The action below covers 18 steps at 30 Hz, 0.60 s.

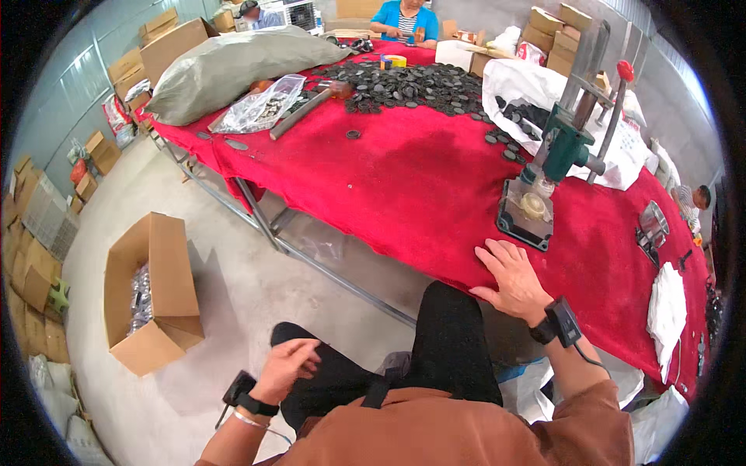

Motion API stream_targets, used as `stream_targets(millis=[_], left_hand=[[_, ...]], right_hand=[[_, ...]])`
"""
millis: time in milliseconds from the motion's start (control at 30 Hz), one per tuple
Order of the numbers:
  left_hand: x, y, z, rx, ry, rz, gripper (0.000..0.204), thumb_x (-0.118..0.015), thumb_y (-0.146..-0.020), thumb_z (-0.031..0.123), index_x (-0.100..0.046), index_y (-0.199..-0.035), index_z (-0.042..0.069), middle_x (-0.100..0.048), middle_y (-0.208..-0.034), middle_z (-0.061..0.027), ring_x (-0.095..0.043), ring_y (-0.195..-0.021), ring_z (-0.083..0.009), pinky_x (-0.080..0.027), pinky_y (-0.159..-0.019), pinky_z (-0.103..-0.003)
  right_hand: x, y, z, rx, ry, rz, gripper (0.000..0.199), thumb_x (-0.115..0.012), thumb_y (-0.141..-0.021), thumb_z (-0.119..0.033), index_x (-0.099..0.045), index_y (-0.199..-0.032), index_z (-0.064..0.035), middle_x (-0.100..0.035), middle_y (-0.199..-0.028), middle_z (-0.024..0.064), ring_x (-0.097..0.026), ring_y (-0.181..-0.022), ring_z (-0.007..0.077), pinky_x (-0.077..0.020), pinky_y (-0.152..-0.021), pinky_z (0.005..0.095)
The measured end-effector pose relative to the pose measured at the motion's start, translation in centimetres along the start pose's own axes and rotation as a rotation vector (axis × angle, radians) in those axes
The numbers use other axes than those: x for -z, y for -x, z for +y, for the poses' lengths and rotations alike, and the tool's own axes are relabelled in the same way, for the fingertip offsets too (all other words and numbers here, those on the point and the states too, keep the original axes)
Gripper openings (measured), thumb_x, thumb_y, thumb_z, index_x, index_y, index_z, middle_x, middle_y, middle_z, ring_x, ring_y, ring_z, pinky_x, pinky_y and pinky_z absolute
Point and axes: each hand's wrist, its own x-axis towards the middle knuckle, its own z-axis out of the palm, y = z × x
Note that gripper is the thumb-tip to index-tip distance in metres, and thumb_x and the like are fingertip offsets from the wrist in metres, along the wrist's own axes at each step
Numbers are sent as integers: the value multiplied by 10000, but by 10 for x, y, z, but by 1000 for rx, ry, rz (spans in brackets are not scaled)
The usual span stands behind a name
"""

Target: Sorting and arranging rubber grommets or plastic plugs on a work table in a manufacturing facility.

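My right hand (509, 281) lies on the near edge of the red-covered table (420, 206), fingers spread and holding nothing. Just beyond its fingertips stands a green hand press (561, 144) with a red-knobbed lever (624, 71). On its dark base plate (511, 216) sits a pale yellowish round piece (534, 206). Above my left thigh, away from the table, hovers my left hand (286, 370). Its fingers are loosely curled together, and I see nothing in them. Both wrists carry black strapped devices.
Dark discs (412, 85) are heaped across the table, with more in a white sack (509, 81). Left of them lie a clear bag of small parts (268, 105) and a large grey-green sack (233, 70). An open carton (172, 268) stands on the floor. A person in blue (423, 23) works opposite.
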Motion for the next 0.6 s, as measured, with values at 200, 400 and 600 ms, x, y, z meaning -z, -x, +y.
stream_targets(millis=[200,400,600], left_hand=[[60,-85,51,-370,-181,192,236,-566,-964,180,-662,-1090,6,-641,-790,-21,-566,-627,-80,-480,-574,-236],[68,-194,158,-919,-410,401,228,-624,-916,153,-655,-1058,-22,-662,-864,-109,-624,-758,-173,-505,-682,-308],[75,-296,260,-1257,-919,784,297,-673,-857,152,-626,-1098,-15,-602,-1014,-188,-588,-942,-351,-489,-821,-420]], right_hand=[[3,-1,9,-207,-72,-65,741,-792,-719,-325,-493,-1353,-85,-443,-1402,190,-417,-1269,391,-346,-1055,496],[4,-8,10,-184,-61,-119,759,-821,-683,-317,-508,-1330,-72,-451,-1394,193,-427,-1253,400,-357,-1035,514],[0,-11,15,-234,-91,-146,777,-843,-611,-322,-539,-1272,-49,-477,-1352,229,-478,-1162,431,-392,-959,544]])
